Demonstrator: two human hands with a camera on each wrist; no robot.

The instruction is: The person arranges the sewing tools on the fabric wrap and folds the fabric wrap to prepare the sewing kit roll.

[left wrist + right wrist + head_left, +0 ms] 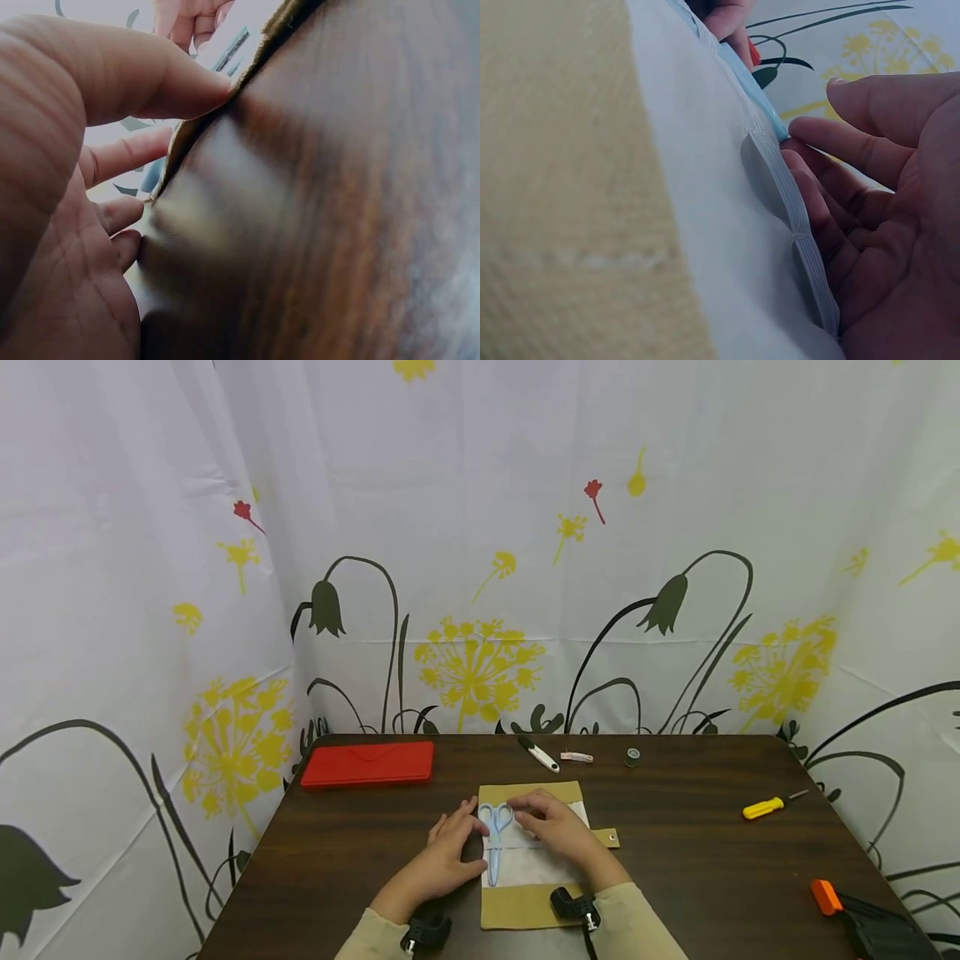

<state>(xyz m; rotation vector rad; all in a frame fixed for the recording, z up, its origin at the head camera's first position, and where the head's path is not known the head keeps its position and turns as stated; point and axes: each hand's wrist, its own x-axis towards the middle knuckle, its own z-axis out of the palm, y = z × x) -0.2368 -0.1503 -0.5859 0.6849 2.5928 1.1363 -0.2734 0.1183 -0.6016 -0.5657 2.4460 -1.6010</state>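
Fingers (457,823) loosely spread, the left hand (441,860) touches a tan-and-white fabric pouch's (525,907) edge; along its left side, pale-blue scissors (495,837) are apparently being seated under white elastic (784,176); the right hand (561,828), relaxed, merely touches their handle (754,84). Next, likely, gentle pressing.

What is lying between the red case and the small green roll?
A black-and-white tool and, nearer the green roll, a small pale item; the head view shows both.
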